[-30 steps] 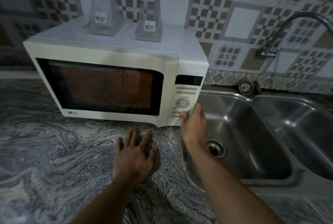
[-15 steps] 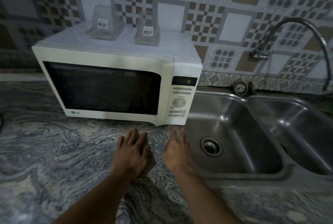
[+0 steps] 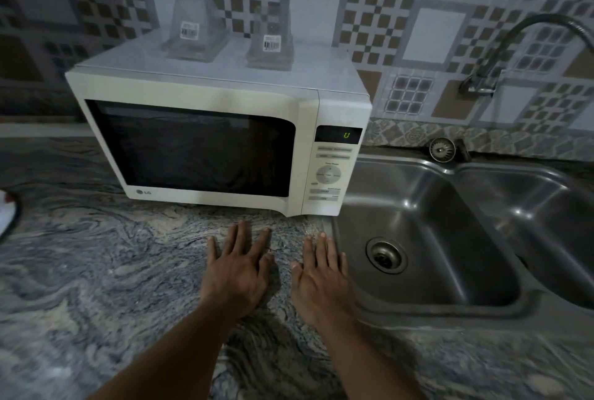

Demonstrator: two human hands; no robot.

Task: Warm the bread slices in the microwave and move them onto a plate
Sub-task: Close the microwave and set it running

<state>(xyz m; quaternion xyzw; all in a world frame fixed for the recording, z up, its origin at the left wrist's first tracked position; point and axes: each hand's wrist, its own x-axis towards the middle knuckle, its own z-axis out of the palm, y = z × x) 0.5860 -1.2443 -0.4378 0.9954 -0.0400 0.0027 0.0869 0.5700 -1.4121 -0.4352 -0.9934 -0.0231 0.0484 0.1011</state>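
Note:
A white microwave (image 3: 305,103) stands on the marbled counter (image 3: 96,271) with its door closed and its window dark. A green figure glows on its display (image 3: 338,135). Whatever is inside is hidden; no bread shows. My left hand (image 3: 238,267) lies flat on the counter just in front of the microwave, fingers spread. My right hand (image 3: 321,277) lies flat beside it, near the sink's edge. Neither hand holds anything.
A steel double sink (image 3: 450,238) fills the right side, with a curved tap (image 3: 514,45) above it. Two clear plastic containers (image 3: 193,36) (image 3: 271,42) stand on the microwave's top. A white object (image 3: 6,213) shows at the left edge.
The orange light inside the microwave has gone out and the display shows a green figure. My right hand left the control panel and came down flat onto the counter.

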